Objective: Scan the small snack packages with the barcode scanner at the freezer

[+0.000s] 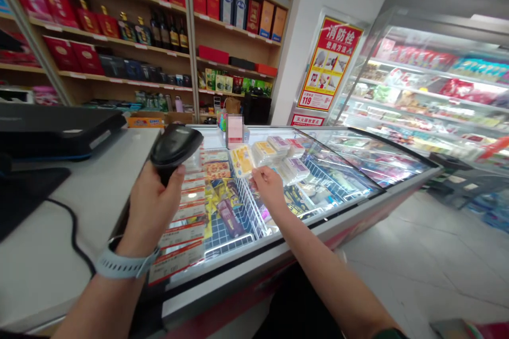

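Note:
A black handheld barcode scanner is gripped in my left hand, its head tilted up and to the right. On that wrist sits a pale blue watch band. My right hand pinches the near corner of a flat yellow-and-white packet above the glass top of the chest freezer. Right beside this packet, stacks of similar white packets with yellow, purple and red labels rest on the freezer glass. The far part of the scanner's handle is hidden in my palm.
Under the glass of the chest freezer, wire baskets hold wrapped frozen goods. Price tags line its left part. A white counter carries a black device and cable. Shelves of boxes and bottles stand behind; a lit display fridge is at right.

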Motion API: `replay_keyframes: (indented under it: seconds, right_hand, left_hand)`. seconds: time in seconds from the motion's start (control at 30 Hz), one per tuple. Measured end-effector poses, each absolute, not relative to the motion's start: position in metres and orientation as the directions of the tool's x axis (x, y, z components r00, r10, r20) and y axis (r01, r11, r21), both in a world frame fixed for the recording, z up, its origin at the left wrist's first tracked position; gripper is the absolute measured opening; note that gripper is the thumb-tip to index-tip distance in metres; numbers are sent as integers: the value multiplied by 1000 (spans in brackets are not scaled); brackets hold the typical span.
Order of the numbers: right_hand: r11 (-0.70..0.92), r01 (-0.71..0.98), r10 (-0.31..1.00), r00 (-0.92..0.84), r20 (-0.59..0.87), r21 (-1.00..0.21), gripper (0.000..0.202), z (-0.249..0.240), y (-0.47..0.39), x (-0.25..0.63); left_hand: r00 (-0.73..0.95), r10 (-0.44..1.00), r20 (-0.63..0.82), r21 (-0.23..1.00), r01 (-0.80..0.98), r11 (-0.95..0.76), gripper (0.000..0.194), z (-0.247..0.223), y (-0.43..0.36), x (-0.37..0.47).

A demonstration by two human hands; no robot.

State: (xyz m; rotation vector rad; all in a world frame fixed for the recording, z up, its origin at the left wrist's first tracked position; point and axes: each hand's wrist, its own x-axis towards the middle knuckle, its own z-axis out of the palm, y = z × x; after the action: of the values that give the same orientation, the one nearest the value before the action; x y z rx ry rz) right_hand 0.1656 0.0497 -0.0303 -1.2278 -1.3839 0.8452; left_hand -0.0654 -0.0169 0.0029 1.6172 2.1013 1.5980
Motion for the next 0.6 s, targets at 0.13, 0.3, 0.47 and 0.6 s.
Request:
replay_keyframes:
  seconds: [0.13, 0.3, 0.47, 0.6]
  right_hand:
    - [310, 463, 892, 161, 423, -831, 27, -48, 26, 216]
    - [278, 559, 847, 241, 474, -781, 23, -63, 7, 240]
    - [261, 526, 850, 272, 451, -809, 20, -76, 1, 242]
    - [249, 516, 866, 260, 427, -820, 21, -81, -1, 242]
  left_hand:
    - [-174, 828, 533, 630, 735, -251, 43, -7, -19, -46]
    - [160, 814, 558, 500, 719, -484, 34, -15, -30, -14]
    - [279, 827, 488, 451, 731, -513, 30, -14, -39, 5]
    - [291, 838, 461, 432, 752, -499, 29, -16, -38, 6]
